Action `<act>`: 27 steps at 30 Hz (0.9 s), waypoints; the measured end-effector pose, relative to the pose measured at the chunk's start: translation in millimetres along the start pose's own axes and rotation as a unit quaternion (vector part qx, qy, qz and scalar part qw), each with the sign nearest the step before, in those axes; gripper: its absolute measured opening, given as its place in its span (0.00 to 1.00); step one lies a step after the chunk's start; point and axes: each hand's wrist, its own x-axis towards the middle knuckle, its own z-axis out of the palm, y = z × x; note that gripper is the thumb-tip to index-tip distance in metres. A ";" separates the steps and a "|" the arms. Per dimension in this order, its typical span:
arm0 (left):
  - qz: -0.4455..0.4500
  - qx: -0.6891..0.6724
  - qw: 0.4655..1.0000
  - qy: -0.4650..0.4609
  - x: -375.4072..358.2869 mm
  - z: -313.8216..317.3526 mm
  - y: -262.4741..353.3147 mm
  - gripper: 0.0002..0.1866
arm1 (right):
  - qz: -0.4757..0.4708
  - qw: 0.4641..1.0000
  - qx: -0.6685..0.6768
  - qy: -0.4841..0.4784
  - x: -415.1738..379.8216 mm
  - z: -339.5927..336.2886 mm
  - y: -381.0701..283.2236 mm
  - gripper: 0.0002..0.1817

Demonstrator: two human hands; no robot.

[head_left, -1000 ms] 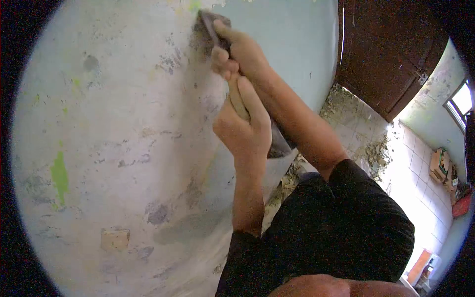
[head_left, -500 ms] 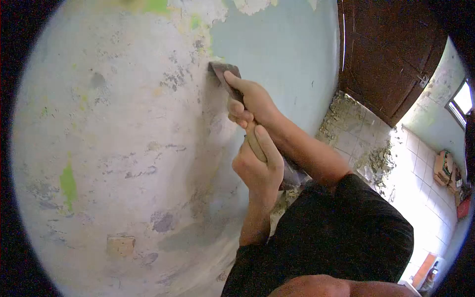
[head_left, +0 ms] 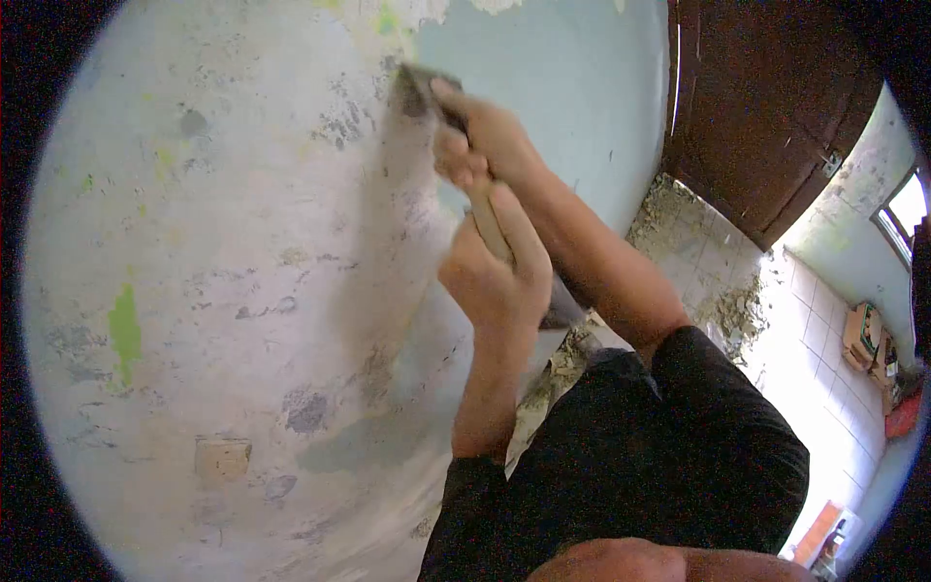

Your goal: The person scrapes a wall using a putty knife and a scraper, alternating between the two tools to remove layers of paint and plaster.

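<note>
A flat, dark scraper (head_left: 450, 114) has its blade edge against the worn wall (head_left: 281, 233), beside the pale blue paint. Wrapped round it is my right hand (head_left: 490, 136), the thumb stretched along the blade. Directly below, my left hand (head_left: 499, 262) is closed round the lower end of the handle, its thumb pointing up and touching the right hand's fingers. Motion blurs both hands a little. Behind the left wrist shows a dark grey flat piece (head_left: 562, 308), mostly hidden.
A brown door (head_left: 766, 107) stands at the upper right. Loose flakes and debris (head_left: 732, 315) lie on the tiled floor (head_left: 819, 359). Boxes (head_left: 866, 339) sit at the right edge, with a window (head_left: 907, 209) above. A beige patch (head_left: 223, 459) is low on the wall.
Both hands and the scraper have moved up along the wall and slightly left. The wall and room have shifted slightly in view.
</note>
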 end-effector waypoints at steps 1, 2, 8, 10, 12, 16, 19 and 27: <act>0.044 -0.018 0.998 0.050 -9.7 9.3 -17.1 0.23 | 0.025 0.998 -0.015 0.046 -4.7 -0.3 10.1 0.20; 0.090 -0.035 0.991 0.096 -17.7 12.9 -26.1 0.23 | 0.021 0.999 -0.014 0.044 -12.5 1.6 10.5 0.20; -0.013 -0.025 1.000 0.000 -0.7 4.0 -11.1 0.21 | -0.013 1.000 0.017 0.018 -0.3 2.8 -6.4 0.20; 0.060 0.006 0.997 0.049 -6.5 2.9 -7.2 0.21 | 0.002 1.000 0.000 0.015 -13.5 5.4 -2.9 0.19; 0.118 -0.019 0.987 0.104 -12.4 7.8 -14.1 0.20 | 0.087 0.994 -0.047 0.044 -26.8 4.6 4.5 0.19; -0.014 -0.035 0.999 -0.002 -14.9 4.7 -13.5 0.28 | 0.046 0.998 0.007 0.046 -19.2 1.3 -3.6 0.17; -0.029 -0.019 0.999 -0.010 -17.9 -1.2 -6.1 0.29 | 0.065 0.996 0.004 0.055 -27.5 1.9 3.6 0.17; -0.041 -0.034 0.998 -0.020 -21.1 -2.8 -5.5 0.31 | 0.066 0.996 -0.011 0.060 -27.8 7.2 3.1 0.22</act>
